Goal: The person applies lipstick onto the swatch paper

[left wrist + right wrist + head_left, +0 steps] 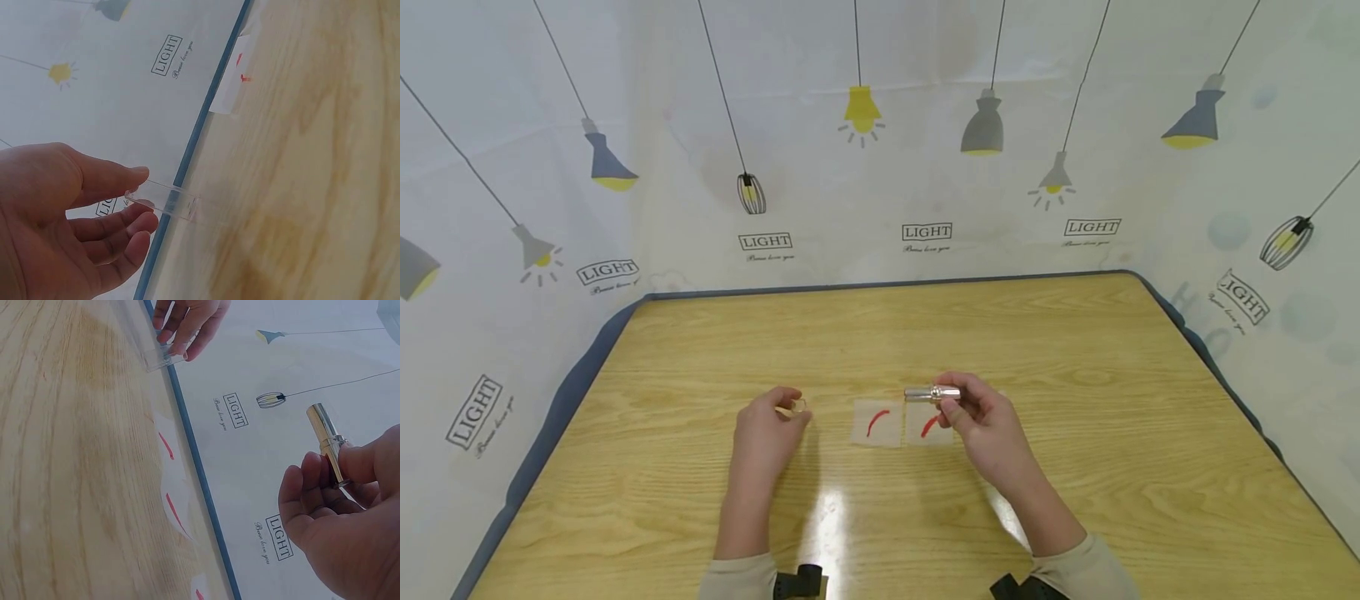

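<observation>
My left hand (pixel 767 437) pinches a clear, hollow plastic cap (pixel 164 199) between thumb and fingers, above the table left of two small paper squares. My right hand (pixel 992 433) grips a shiny metallic lipstick tube (pixel 933 394) by its base, held nearly level with its tip end toward the left. In the right wrist view the lipstick tube (pixel 326 434) looks gold, with a band round its middle. The left paper square (pixel 877 423) bears a curved red stroke. The right paper square (pixel 917 432), also marked red, lies partly behind the right hand.
The wooden table (pixel 685 350) stretches out around both hands. White cloth walls (pixel 820 192) printed with lamps enclose its back and sides, with a blue border (pixel 880 286) along the table's edge. Each wrist wears a black strap.
</observation>
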Motion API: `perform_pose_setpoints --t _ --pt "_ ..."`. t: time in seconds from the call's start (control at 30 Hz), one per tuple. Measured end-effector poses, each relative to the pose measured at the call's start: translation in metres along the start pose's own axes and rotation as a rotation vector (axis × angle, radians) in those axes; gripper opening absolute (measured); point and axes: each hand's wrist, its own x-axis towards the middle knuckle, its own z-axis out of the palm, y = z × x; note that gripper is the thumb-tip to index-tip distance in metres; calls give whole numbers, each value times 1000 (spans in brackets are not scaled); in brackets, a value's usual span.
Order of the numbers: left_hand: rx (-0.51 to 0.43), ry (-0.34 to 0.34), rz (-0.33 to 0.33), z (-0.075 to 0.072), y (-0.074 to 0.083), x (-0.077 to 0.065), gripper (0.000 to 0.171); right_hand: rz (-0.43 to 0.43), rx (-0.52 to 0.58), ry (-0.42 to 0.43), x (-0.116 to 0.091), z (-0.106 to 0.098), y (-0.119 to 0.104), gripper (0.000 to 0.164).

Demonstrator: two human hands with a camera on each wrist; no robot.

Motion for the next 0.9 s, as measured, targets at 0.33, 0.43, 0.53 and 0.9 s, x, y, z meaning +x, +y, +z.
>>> perform_pose_setpoints --t 0.33,0.43,0.53,0.9 --pt "8 10 -7 -1 -1 1 30 7 -35 -15 0 -1 -2 24" --pt "19 11 -13 -3 0 0 31 8 -39 -14 0 -1 -2 24" --pt "26 18 -11 -5 1 -1 31 11 -42 -14 1 -1 -3 24" --pt "-36 73 32 -10 11 -2 31 -3 -54 -25 3 -1 -6 25"
